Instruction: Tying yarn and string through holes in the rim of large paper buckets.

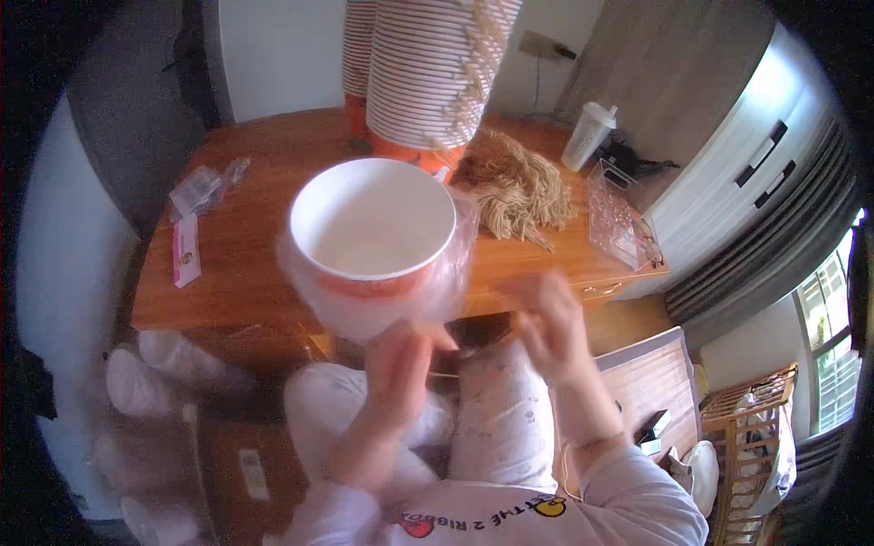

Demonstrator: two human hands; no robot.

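Note:
A large white paper bucket (373, 218) with an orange-red outside stands near the front of the wooden table, its mouth up and its inside bare white. Clear plastic wrap (355, 309) hangs loosely round its sides. My left hand (401, 369) is raised just below the bucket's near side, close to the plastic; motion smears its fingers, so its grip is unclear. Over my lap, to the right of the bucket, my right hand (551, 323) is lifted, blurred, with its fingers apart and nothing visible in it.
Behind the bucket rise tall stacks of nested paper buckets (414, 82), with tan cords (478, 68) along one side. A heap of tan cords (519, 191) lies right of them. A white tumbler (590, 135), a clear tray (624, 223) and a pink-and-white packet (187, 250) rest on the table (237, 300).

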